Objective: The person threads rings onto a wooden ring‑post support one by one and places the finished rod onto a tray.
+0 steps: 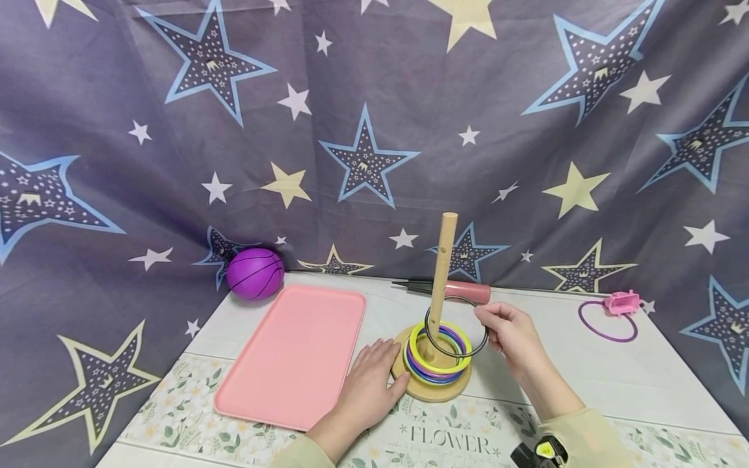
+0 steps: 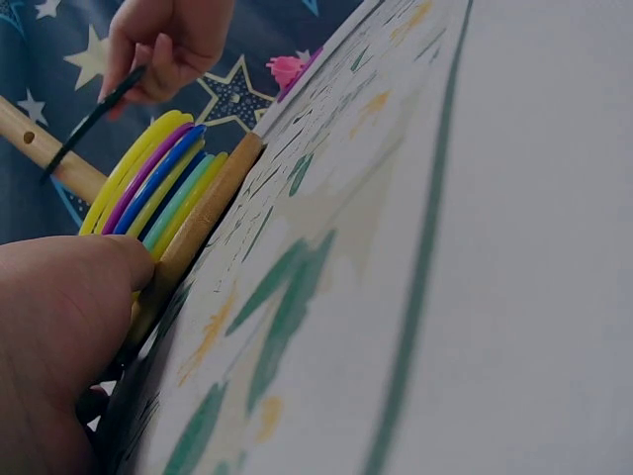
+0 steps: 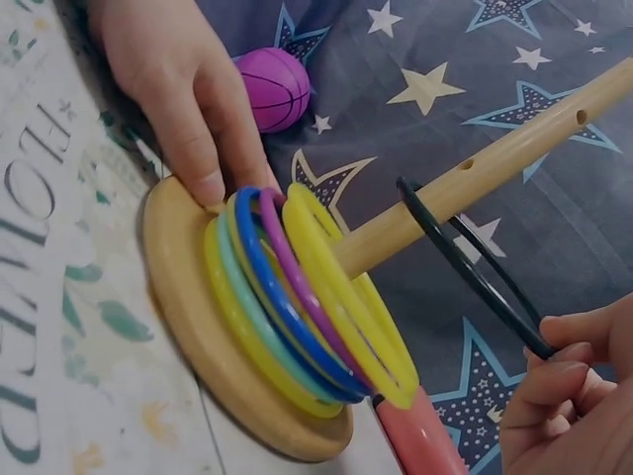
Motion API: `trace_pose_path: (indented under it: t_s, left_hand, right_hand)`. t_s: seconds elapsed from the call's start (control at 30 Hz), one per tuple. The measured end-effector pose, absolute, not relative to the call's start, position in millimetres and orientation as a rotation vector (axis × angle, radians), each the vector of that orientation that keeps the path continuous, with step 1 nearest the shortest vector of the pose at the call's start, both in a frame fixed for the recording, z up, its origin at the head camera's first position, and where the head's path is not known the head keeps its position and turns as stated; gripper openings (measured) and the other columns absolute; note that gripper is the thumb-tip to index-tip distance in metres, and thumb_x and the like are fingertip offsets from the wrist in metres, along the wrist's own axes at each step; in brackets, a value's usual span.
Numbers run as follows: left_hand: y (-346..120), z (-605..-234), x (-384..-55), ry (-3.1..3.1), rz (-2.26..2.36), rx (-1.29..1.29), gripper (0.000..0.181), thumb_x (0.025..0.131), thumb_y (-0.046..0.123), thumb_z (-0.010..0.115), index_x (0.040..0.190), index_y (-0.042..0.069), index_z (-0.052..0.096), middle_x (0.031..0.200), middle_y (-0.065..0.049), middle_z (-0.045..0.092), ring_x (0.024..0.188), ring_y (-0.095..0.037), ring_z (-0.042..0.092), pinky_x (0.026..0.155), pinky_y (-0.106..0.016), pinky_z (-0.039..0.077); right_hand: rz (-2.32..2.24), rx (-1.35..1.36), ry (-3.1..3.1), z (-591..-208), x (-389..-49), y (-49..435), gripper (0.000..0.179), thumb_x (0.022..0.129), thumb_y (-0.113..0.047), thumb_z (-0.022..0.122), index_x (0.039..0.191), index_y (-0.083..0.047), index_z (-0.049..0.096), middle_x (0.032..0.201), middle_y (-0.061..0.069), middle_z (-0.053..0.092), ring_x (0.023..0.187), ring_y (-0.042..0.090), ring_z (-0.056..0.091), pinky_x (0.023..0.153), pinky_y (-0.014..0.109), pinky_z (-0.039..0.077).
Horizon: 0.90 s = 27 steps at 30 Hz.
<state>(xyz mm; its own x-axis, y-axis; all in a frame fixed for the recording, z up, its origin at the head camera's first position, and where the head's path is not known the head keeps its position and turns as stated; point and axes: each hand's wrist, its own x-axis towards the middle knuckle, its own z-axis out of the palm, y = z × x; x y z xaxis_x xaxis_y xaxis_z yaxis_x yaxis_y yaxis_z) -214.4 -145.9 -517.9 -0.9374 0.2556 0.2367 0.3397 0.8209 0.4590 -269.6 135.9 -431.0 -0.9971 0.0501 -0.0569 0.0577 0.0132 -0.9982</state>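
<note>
My right hand [image 1: 515,335] pinches a thin black ring [image 3: 473,269] by its outer edge, between thumb and fingers. That ring is tilted around the lower part of an upright wooden post [image 1: 443,260], above the stacked rings. The post rises from a round wooden base [image 1: 433,392]. Around its foot lie several coloured rings, with a yellow ring [image 3: 336,297] on top and purple, blue, teal and yellow ones beneath. My left hand [image 1: 371,383] lies at the left of the base, fingers extended, its thumb at the base's edge by the rings.
A pink tray [image 1: 292,351] lies left of the stand, a purple ball [image 1: 255,273] behind it. Behind the post is a pink hand pump [image 1: 468,292] with a black nozzle. Far right, a purple ring [image 1: 603,338] lies beside a small pink plastic piece [image 1: 622,302]. A star-patterned curtain [image 1: 380,78] backs the table.
</note>
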Motion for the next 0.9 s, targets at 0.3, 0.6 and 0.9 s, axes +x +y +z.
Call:
trace_pose_path:
  t_s: [0.3,0.6,0.9]
  left_hand:
    - [-145.5,-517.8,-214.4,-2.839,-0.769,-0.464,0.063,0.109,0.039,0.066,0.161,0.005,0.055,0.166,-0.017,0.053,0.16,-0.038,0.04,0.134,-0.058,0.023]
    - [-145.2,-517.8,-213.8,-2.829,-0.762,-0.471,0.062,0.109,0.038,0.066,0.16,0.004,0.056,0.164,-0.018,0.054,0.159,-0.038,0.041,0.134,-0.058,0.024]
    - [-144.6,-517.0,-213.0,-2.828,-0.764,-0.464,0.062,0.109,0.038,0.067,0.16,0.004,0.056,0.165,-0.018,0.054,0.159,-0.038,0.041,0.134,-0.057,0.024]
  right_hand:
    - [-2.118,0.123,2.289,-441.0,-269.9,134.4,0.01,0.106,-0.012,0.075,0.105,-0.002,0.075,0.079,-0.004,0.056,0.059,0.008,0.047,0.05,0.021,0.04]
    - [-2.046,0.107,2.335,-447.7,-267.3,133.4,0.015,0.106,-0.014,0.075,0.109,0.001,0.075,0.078,-0.003,0.057,0.058,0.008,0.047,0.05,0.022,0.041]
    - [-2.025,0.124,2.352,-450.5,-264.0,132.1,0.02,0.106,-0.014,0.074,0.111,0.005,0.072,0.075,-0.003,0.055,0.059,0.008,0.047,0.051,0.021,0.041]
